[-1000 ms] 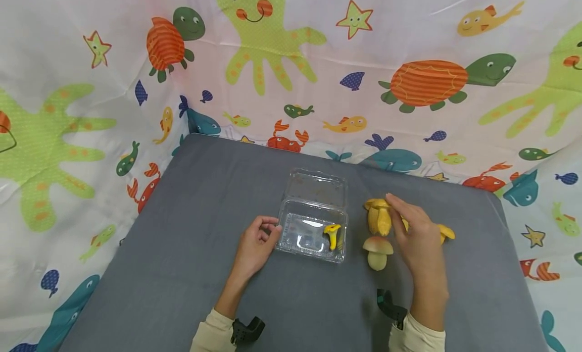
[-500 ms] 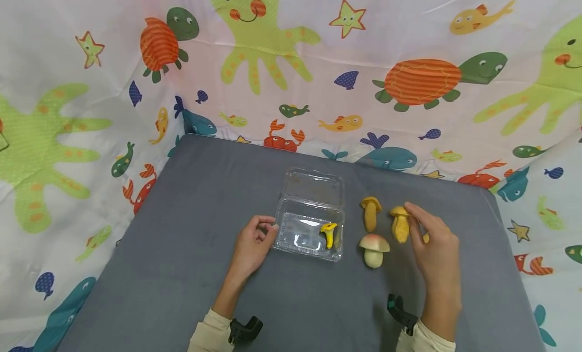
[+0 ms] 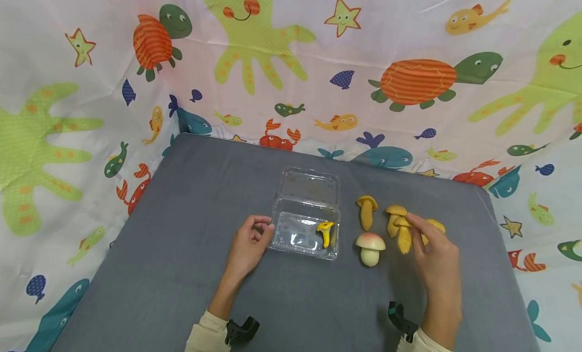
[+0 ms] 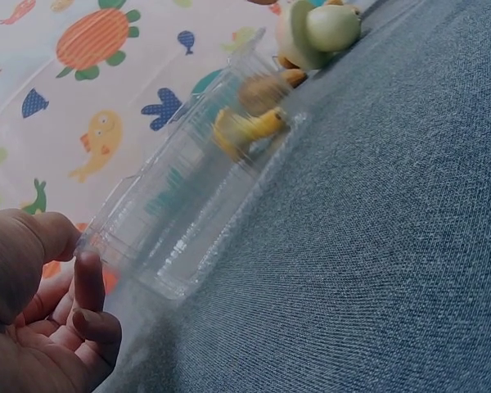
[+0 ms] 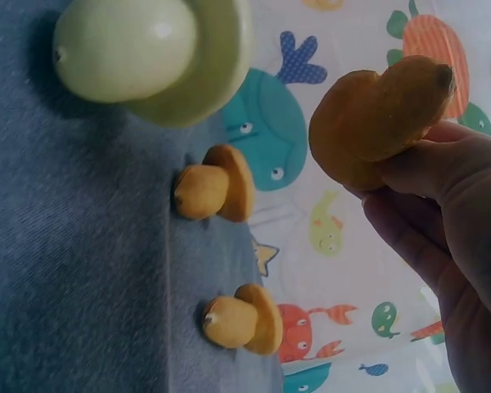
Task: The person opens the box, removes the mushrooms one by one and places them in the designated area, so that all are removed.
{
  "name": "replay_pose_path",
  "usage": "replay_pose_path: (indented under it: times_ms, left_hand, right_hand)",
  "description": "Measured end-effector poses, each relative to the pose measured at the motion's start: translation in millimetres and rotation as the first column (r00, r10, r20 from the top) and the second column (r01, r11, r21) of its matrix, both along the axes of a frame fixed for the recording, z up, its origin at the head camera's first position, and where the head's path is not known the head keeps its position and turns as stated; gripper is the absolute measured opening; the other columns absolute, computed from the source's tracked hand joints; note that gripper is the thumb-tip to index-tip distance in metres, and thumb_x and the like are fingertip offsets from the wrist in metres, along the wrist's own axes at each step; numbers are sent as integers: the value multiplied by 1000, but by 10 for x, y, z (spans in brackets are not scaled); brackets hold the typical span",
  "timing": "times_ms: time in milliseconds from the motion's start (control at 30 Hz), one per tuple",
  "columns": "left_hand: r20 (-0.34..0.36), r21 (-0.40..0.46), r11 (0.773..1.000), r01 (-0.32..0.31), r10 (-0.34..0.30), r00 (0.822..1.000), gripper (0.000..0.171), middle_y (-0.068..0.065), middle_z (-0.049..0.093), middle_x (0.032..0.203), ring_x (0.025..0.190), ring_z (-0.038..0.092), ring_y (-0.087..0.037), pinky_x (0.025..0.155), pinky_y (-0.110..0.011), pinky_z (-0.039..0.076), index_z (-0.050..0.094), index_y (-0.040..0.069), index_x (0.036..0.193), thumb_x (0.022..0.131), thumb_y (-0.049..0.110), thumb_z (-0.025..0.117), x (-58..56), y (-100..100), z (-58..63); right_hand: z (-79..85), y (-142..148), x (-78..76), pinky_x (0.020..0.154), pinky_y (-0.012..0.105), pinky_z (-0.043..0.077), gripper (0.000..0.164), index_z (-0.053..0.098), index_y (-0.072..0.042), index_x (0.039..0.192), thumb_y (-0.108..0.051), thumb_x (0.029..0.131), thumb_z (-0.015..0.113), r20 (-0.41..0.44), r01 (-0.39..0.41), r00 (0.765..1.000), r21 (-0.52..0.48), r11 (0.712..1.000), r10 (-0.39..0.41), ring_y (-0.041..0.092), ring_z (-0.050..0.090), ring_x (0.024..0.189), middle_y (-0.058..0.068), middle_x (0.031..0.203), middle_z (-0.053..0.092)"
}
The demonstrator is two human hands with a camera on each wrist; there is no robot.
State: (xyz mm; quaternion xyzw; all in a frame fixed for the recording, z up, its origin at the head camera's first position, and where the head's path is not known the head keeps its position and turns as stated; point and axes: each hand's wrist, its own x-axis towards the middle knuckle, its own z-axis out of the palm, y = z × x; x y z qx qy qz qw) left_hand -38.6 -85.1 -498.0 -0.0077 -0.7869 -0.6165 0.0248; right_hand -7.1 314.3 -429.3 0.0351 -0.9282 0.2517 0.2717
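My left hand (image 3: pixel 247 243) pinches the left rim of a clear plastic clamshell box (image 3: pixel 282 236), whose lid (image 3: pixel 310 187) lies back. In the left wrist view, thumb and fingertip meet at the box's corner. A yellow chanterelle (image 3: pixel 325 233) sits inside, on the right. My right hand (image 3: pixel 436 258) pinches a toy brown mushroom (image 5: pixel 380 123) by thumb and fingers, raised above the table in the right wrist view. Near it lie a brown mushroom (image 3: pixel 366 215), another brown mushroom (image 3: pixel 394 211) partly behind the held one, and a pale mushroom with a reddish cap (image 3: pixel 370 242).
A yellowish piece (image 3: pixel 436 224) shows partly behind my right hand. The grey cloth-covered table (image 3: pixel 182 215) ends at a hanging sheet (image 3: pixel 318 99) printed with sea animals, behind and at both sides. Both wrists wear dark camera mounts.
My right hand has carried the brown mushroom rightward from above the leftmost brown mushroom, then slightly nearer to me. The left hand keeps its place at the box.
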Motion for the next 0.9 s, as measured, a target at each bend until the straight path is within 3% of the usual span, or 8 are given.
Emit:
replay_pose_path:
  times_ms: [333,567,700,767,900]
  left_hand:
    - [10,18,1000,-3,3,1000,21,-8,69,98,58,58,-13,52,-22,41,72,10,120,101,18,75,7,-16,-11]
    - [10,28,1000,3,-4,1000,21,-8,69,97,58,60,-14,51,-22,41,72,10,120,101,18,75,8,-26,-28]
    - [6,23,1000,2,-2,1000,21,-8,69,98,58,60,-14,52,-22,42,72,10,120,101,18,75,19,-27,-33]
    - [2,20,1000,1,-2,1000,22,-8,69,98,58,59,-13,52,-22,42,72,10,121,101,18,75,24,-26,-30]
    - [-10,15,1000,6,-6,1000,22,-8,69,98,58,58,-13,52,-22,42,71,9,121,101,18,75,26,-20,-14]
  right_hand:
    - [-114,66,79,96,0,30,40,77,-13,128,7,94,74,104,1,995,-19,1000,1,37,69,116,7,128,75]
    - [-210,89,121,98,0,30,39,78,-12,124,11,94,72,120,-3,993,-25,1000,6,36,69,116,7,127,75]
    - [-275,104,140,99,18,45,37,78,-13,124,9,95,72,143,4,990,-19,1000,-2,36,70,116,7,128,75]
    - [-312,115,148,98,19,46,38,78,-14,124,9,94,72,159,8,987,-15,1000,-5,36,70,116,7,129,75]
    - [-387,140,159,99,6,35,40,77,-12,124,12,92,73,172,0,985,-9,1000,2,37,70,114,8,127,75]
